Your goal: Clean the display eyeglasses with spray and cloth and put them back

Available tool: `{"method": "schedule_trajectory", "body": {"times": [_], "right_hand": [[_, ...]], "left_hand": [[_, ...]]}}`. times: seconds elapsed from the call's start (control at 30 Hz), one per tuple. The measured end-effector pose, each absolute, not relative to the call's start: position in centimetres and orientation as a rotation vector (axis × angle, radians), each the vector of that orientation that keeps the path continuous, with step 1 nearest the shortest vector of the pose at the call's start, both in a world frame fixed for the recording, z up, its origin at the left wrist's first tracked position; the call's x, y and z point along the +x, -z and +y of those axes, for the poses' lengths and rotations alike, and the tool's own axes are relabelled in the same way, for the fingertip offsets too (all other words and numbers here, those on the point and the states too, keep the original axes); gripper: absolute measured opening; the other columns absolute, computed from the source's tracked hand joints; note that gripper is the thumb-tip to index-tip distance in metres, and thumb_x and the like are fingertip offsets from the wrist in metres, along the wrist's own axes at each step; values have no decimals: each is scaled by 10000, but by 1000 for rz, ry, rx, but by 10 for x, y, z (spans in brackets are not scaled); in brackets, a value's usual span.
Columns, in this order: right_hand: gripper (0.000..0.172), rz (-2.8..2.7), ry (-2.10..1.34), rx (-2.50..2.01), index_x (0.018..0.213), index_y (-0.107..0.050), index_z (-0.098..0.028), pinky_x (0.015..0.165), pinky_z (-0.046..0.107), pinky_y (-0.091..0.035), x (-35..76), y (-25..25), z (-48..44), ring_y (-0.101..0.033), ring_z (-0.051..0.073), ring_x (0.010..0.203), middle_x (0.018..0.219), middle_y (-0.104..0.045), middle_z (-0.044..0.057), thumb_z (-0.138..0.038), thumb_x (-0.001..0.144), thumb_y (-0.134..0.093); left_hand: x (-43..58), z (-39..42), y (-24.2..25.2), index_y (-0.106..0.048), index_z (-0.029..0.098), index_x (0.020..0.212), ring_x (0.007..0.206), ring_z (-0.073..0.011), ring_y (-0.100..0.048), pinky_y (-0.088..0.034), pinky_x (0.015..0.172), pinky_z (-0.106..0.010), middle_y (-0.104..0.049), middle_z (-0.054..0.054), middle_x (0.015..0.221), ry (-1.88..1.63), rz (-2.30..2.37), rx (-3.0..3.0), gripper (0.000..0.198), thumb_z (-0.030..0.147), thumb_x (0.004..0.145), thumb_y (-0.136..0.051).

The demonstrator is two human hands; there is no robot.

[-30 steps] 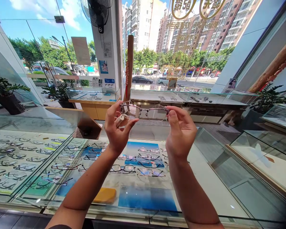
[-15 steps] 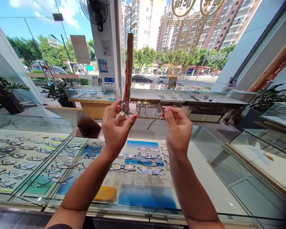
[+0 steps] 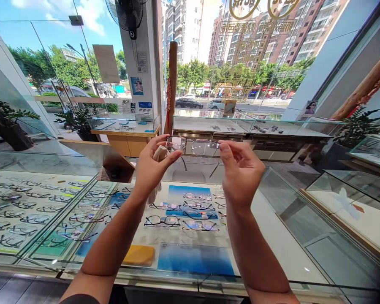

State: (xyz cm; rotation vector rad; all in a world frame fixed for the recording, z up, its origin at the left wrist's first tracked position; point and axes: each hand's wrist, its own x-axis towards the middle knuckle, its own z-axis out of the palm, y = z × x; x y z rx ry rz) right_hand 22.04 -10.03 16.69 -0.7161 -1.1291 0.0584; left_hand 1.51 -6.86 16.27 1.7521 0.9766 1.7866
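Observation:
A pair of thin-framed eyeglasses (image 3: 205, 148) is held up in front of me above the glass counter, its temples hanging down behind the lenses. My left hand (image 3: 155, 166) grips the frame at its left end, thumb near the left lens. A pale cloth (image 3: 158, 154) is tucked in that same hand and hangs below it. With thumb and fingers, my right hand (image 3: 240, 169) pinches the right end of the frame by the hinge.
Below the hands stands a glass display case (image 3: 272, 236) with several rows of eyeglasses (image 3: 162, 221) inside. A yellow case (image 3: 139, 255) and a blue mat (image 3: 194, 258) lie near its front. A mirror stand (image 3: 114, 166) rests on the counter to the left.
The eyeglasses have shifted slightly right and turned, so both temples now show below. The cloth hangs lower from my left hand. My right hand has moved a little to the right.

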Motion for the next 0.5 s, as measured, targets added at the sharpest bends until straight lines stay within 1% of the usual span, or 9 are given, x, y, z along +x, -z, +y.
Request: {"method": "schedule_trajectory", "body": {"times": [0.1,0.23,0.37,0.43,0.5], "right_hand": [[119,-1120,-137,-689,993,-835,-248,836,362,-572,224,-166,-95,-730,179,912,971,-793,21,-357,960,-799],[212,-1090,-246,-738,1031,-818,-234,856,363,-595,232,-164,-81,-737,179,921,1006,-815,31,-428,949,-791],[247,-1063,-323,-741,1019,-814,-231,854,359,-604,236,-162,-72,-734,176,904,981,-820,28,-455,915,-808],[247,-1060,-341,-730,1019,-817,-231,872,365,-606,235,-162,-71,-741,180,923,989,-822,29,-454,912,-811],[244,-1062,-334,-709,1030,-816,-230,895,376,-607,232,-161,-72,-749,188,960,1015,-822,37,-449,924,-804]], "left_hand": [[26,-70,-157,-724,268,1326,1035,-213,-751,-619,878,-350,-783,-73,1183,-1945,954,1725,626,522,800,-950],[41,-71,-145,-713,294,1309,1065,-205,-701,-585,894,-355,-727,-55,1179,-2202,992,1766,608,480,789,-968],[45,-70,-138,-700,298,1321,1026,-204,-679,-573,864,-365,-697,-49,1152,-2295,1009,1849,610,461,798,-968],[43,-69,-138,-699,300,1332,1027,-210,-671,-578,864,-369,-700,-52,1165,-2343,997,1887,619,456,798,-970],[40,-67,-140,-693,303,1349,986,-200,-671,-587,850,-362,-712,-55,1197,-2388,967,1927,641,462,795,-973]]}}
